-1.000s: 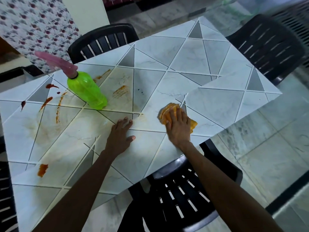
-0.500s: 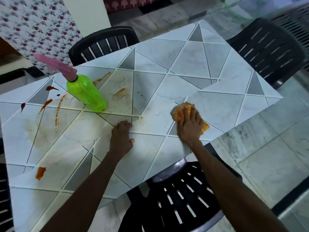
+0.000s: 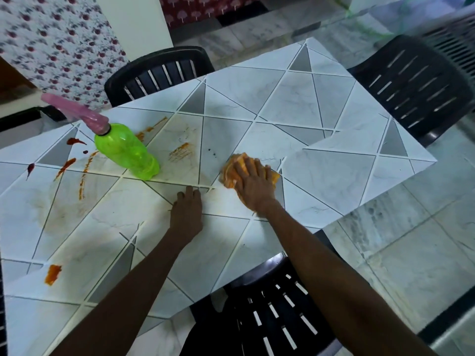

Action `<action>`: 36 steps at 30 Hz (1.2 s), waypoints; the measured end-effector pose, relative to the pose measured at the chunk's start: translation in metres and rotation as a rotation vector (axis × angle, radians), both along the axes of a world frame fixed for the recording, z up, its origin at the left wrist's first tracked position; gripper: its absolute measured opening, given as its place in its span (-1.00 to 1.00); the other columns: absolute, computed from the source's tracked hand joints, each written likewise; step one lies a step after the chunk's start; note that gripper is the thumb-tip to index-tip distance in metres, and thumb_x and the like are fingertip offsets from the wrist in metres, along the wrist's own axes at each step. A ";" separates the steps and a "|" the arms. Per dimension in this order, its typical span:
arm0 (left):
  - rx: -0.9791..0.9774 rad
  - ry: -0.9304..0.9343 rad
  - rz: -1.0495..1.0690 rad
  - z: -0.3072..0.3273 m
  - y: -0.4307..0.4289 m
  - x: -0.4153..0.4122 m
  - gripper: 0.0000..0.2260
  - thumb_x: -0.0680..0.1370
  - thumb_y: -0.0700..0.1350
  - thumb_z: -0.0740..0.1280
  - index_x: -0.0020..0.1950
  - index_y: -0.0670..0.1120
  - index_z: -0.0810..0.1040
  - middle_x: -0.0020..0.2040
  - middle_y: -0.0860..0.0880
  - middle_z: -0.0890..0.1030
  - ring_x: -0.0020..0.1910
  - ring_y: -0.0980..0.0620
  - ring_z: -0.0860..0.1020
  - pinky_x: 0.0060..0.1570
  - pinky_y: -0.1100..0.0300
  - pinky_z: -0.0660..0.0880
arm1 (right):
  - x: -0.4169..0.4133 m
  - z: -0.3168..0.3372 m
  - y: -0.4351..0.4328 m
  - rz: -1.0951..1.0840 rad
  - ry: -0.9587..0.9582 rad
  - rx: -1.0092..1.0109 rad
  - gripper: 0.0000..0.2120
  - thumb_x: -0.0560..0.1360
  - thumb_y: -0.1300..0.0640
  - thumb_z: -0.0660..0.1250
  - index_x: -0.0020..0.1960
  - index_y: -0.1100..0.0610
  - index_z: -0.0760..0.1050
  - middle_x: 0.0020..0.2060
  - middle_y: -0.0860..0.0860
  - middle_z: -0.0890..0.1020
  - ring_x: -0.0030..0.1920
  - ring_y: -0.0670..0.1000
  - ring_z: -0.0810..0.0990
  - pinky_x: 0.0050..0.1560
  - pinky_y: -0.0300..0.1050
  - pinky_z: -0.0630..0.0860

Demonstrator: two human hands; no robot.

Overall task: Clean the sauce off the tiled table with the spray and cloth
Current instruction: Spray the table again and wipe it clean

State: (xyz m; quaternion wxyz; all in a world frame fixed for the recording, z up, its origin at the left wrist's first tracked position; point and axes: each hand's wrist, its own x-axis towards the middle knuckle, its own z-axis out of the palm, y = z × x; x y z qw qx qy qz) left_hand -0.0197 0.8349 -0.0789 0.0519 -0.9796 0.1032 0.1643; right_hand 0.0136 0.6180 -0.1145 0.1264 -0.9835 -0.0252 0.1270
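cloth (image 3: 228, 173) mostly hidden under right hand (image 3: 254, 185); left fingertips (image 3: 190, 192) curled

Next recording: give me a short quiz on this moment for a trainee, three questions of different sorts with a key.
1. True or false: the right hand presses the orange cloth flat on the tiled table.
2. The green spray bottle is: A lying on its side; B standing on the table, no hand on it; C held in the air.
3. On which of the person's sides do the red sauce streaks lie, left or right?

Key: 1 true; 2 B; 3 left.
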 end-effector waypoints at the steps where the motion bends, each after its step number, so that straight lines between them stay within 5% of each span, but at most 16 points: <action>1: 0.014 0.001 -0.001 0.001 -0.001 0.000 -0.37 0.31 -0.08 0.55 0.26 -0.17 0.33 0.25 -0.17 0.33 0.15 -0.16 0.42 0.03 0.02 0.56 | 0.019 0.001 -0.005 -0.043 0.012 -0.006 -0.44 0.66 -0.17 -0.04 0.63 -0.08 0.03 0.63 0.05 0.02 0.60 0.27 0.00 0.53 0.36 -0.04; 5: 0.049 -0.005 -0.007 0.005 -0.005 -0.001 -0.36 0.36 -0.04 0.53 0.30 -0.17 0.29 0.27 -0.15 0.32 0.17 -0.13 0.41 0.06 0.07 0.52 | 0.052 0.002 -0.040 -0.309 0.041 0.000 -0.44 0.65 -0.19 0.00 0.62 -0.14 0.00 0.63 0.04 -0.02 0.60 0.27 -0.07 0.52 0.36 -0.15; 11: 0.087 -0.011 -0.009 0.011 -0.014 0.004 -0.53 0.43 -0.22 0.35 0.31 -0.21 0.32 0.25 -0.18 0.35 0.14 -0.15 0.42 0.07 0.09 0.48 | -0.040 0.002 -0.061 -0.854 0.015 0.092 -0.43 0.66 -0.12 0.02 0.63 -0.03 0.01 0.63 0.12 0.02 0.60 0.28 -0.07 0.51 0.40 -0.17; 17: 0.082 -0.011 0.020 0.015 -0.014 0.005 -0.53 0.42 -0.20 0.41 0.28 -0.19 0.34 0.24 -0.14 0.34 0.16 -0.12 0.41 0.01 0.13 0.51 | -0.139 -0.010 -0.004 -0.505 -0.130 0.015 -0.45 0.60 -0.12 0.08 0.54 0.06 0.31 0.53 0.19 0.32 0.50 0.33 0.28 0.46 0.32 0.18; 22: 0.076 -0.011 0.025 0.015 -0.013 0.003 -0.48 0.40 -0.16 0.46 0.28 -0.16 0.33 0.26 -0.12 0.33 0.16 -0.10 0.42 -0.03 0.13 0.52 | -0.066 -0.008 0.016 -0.086 -0.084 0.038 -0.47 0.66 -0.15 -0.01 0.58 -0.01 0.24 0.58 0.10 0.24 0.54 0.28 0.21 0.47 0.34 0.19; 28: 0.061 -0.023 0.048 0.011 -0.013 0.003 -0.49 0.40 -0.19 0.44 0.29 -0.16 0.33 0.26 -0.12 0.33 0.17 -0.10 0.42 -0.03 0.12 0.52 | 0.026 -0.004 -0.044 -0.512 -0.002 0.058 -0.43 0.65 -0.15 0.01 0.63 -0.08 0.02 0.63 0.08 0.04 0.60 0.26 -0.02 0.51 0.37 -0.13; 36: -0.009 -0.047 0.073 0.014 -0.010 -0.001 -0.54 0.40 -0.26 0.43 0.26 -0.18 0.37 0.23 -0.13 0.37 0.14 -0.12 0.44 -0.06 0.08 0.52 | -0.085 -0.010 -0.067 -0.911 -0.065 0.049 -0.45 0.66 -0.13 0.03 0.62 -0.04 0.08 0.62 0.12 0.10 0.59 0.26 0.04 0.50 0.41 -0.05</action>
